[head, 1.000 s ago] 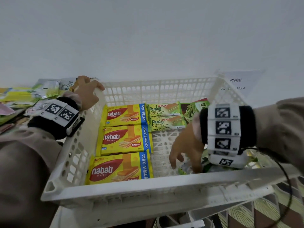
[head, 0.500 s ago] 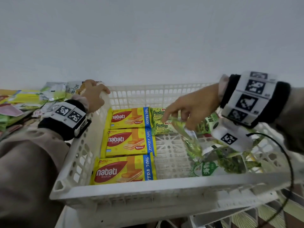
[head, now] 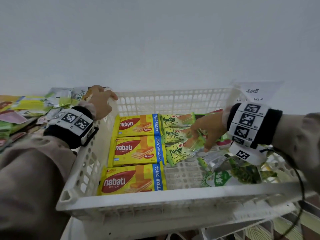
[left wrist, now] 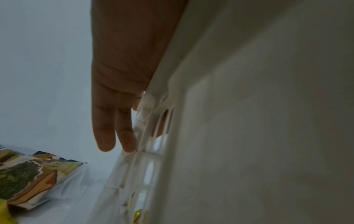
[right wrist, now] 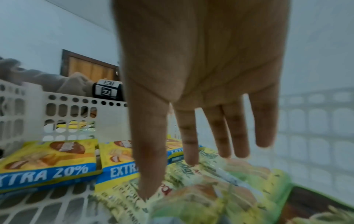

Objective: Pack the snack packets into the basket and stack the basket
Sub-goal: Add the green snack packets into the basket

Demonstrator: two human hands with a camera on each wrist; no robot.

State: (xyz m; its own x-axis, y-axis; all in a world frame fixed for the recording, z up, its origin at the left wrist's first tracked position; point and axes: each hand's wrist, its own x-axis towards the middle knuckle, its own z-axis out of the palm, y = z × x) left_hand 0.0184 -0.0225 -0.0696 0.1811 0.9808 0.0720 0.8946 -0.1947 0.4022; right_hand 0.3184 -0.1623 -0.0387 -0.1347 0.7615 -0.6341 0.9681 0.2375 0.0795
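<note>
1. The step in hand is packing: the white basket [head: 173,196] stands on the bench against the wall, and the person is laying snack packets flat on its floor.

2. The right hand [head: 210,129] reaches down inside the basket with fingers spread wide and almost straight. The right wrist view shows the thumb and forefinger tips touching the nearest Pandan packet [head: 180,153], with nothing gripped. This reads as setting or nudging the packet into line.

3. That packet lies slightly tilted, third in a column of Pandan packets beside three Nabati wafer packs [head: 136,150] that run along the basket's left wall.

4. The left hand [head: 102,104] curls over the rim at the basket's far left corner, thumb inside the wall and fingers outside, steadying it.

5. Green seaweed packets [head: 230,172] lie loose and overlapping in the basket's near right corner.

6. More packets [head: 34,103] sit heaped on the bench to the left of the basket, so packing looks far from done and stacking has not begun.

7. The next move likely calls for squaring the tilted packet against its neighbours, then fetching another packet from the heap. The slick wrappers may slide over one another, so a flat press suits better than a pinch.
</note>
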